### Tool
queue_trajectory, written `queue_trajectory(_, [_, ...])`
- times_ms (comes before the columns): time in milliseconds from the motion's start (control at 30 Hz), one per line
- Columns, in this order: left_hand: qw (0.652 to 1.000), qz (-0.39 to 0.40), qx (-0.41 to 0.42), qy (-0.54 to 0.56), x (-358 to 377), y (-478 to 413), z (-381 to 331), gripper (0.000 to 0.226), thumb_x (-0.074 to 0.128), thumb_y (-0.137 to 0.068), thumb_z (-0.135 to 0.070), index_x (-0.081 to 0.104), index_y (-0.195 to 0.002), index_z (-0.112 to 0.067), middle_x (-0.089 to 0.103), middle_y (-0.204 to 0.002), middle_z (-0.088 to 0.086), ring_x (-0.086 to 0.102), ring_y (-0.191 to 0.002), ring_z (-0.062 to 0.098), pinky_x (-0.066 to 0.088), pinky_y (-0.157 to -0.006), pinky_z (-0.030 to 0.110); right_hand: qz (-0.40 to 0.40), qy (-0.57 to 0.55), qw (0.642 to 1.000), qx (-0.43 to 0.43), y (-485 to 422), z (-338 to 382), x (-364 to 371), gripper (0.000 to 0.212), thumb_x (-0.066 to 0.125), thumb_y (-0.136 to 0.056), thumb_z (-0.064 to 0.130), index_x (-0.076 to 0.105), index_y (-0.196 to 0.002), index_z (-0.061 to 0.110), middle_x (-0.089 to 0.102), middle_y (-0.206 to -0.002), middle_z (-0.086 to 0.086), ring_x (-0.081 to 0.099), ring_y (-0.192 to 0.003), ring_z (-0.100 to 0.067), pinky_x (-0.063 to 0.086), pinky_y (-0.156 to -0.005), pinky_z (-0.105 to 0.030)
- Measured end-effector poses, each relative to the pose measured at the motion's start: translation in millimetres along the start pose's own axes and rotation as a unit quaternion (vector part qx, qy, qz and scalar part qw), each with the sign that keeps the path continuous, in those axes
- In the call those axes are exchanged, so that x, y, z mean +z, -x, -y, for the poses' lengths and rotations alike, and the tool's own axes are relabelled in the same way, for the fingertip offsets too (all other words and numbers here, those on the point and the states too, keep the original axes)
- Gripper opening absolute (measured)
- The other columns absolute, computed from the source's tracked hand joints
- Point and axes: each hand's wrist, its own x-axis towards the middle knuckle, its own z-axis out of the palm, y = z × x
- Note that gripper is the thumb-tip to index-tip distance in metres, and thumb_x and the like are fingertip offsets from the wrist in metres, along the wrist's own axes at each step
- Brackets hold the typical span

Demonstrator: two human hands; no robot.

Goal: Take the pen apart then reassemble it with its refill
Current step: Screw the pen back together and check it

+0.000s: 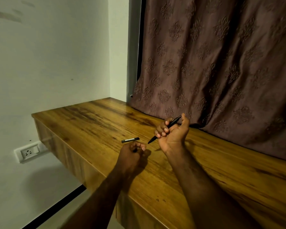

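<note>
A wooden desk (221, 171) runs from the middle left of the frame down to the lower right. A pale wall (48, 55) fills the upper left. A brown patterned curtain (221, 55) hangs across the upper right, and its hem rests on the desk's far edge. One white wall socket (29, 152) sits at the left, below desk level.

Two bare hands reach in from the bottom of the frame. The right hand (173, 134), just right of centre, is turned palm up above the desk. Its fingers are curled around one black pen (174, 121). The pen slants, with its pointed tip toward the lower left and its other end sticking out above the thumb. The fingers hide its middle.

The left hand (132, 154), just left of centre, hangs low over the desk with its fingers curled. It pinches a small dark piece (135, 150), too hidden to identify.

One short black tube (130, 140) with a pale label lies flat on the desk, just above the left hand and left of the pen's tip.
</note>
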Motion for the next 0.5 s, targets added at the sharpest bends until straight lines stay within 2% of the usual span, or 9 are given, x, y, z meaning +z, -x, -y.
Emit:
queue_trajectory(67, [1.0, -0.002, 0.007, 0.005, -0.2, -3.5, 0.3, 0.012, 0.053, -0.084, 0.001, 0.056, -0.076, -0.007, 0.055, -0.065, 0.009, 0.049, -0.054, 0.015, 0.04, -0.044, 0.019, -0.01, 0.0, 1.0, 0.001, -2.5, 1.1, -4.4, 0.055, 0.029, -0.084, 0.058, 0.04, -0.054, 0.014, 0.025, -0.038, 0.002, 0.019, -0.032, -0.014, 0.017, -0.042, -0.019])
queue_trajectory(167, [0.999, -0.038, 0.027, -0.014, -0.6, -4.9, -0.8, 0.015, 0.049, -0.089, 0.011, 0.058, -0.084, 0.001, 0.058, -0.066, 0.009, 0.057, -0.057, 0.013, 0.047, -0.05, 0.019, -0.042, 0.012, 0.999, -0.004, -2.5, 2.5, -7.1, 0.05, 0.028, -0.081, 0.055, 0.034, -0.052, 0.015, 0.02, -0.037, 0.003, 0.012, -0.033, -0.014, 0.013, -0.043, -0.017])
queue_trajectory(233, [0.999, -0.027, 0.029, -0.018, 0.5, -1.5, -3.6, 0.014, 0.048, -0.089, 0.012, 0.058, -0.089, 0.002, 0.06, -0.066, 0.008, 0.059, -0.058, 0.011, 0.048, -0.051, 0.02, -0.06, 0.014, 0.998, -0.006, -0.8, 1.8, -7.7, 0.05, 0.027, -0.082, 0.054, 0.033, -0.05, 0.016, 0.02, -0.037, 0.003, 0.01, -0.034, -0.014, 0.012, -0.044, -0.017])
queue_trajectory(367, [1.0, -0.011, -0.001, 0.026, 1.5, 2.3, -7.8, 0.015, 0.045, -0.088, 0.015, 0.054, -0.092, 0.003, 0.055, -0.066, 0.01, 0.055, -0.056, 0.013, 0.044, -0.045, 0.02, -0.067, 0.009, 0.998, -0.008, 0.4, 1.5, -5.7, 0.054, 0.026, -0.084, 0.057, 0.034, -0.05, 0.015, 0.021, -0.037, 0.004, 0.011, -0.033, -0.013, 0.012, -0.044, -0.018])
queue_trajectory(500, [0.997, 0.004, -0.038, 0.062, 3.0, 2.6, -7.4, 0.019, 0.041, -0.087, 0.015, 0.052, -0.086, 0.0, 0.053, -0.071, 0.02, 0.048, -0.05, 0.015, 0.038, -0.045, 0.02, -0.027, 0.02, 0.999, -0.002, 3.5, 0.0, -3.1, 0.052, 0.024, -0.084, 0.054, 0.033, -0.049, 0.016, 0.021, -0.036, 0.004, 0.012, -0.032, -0.012, 0.014, -0.042, -0.015])
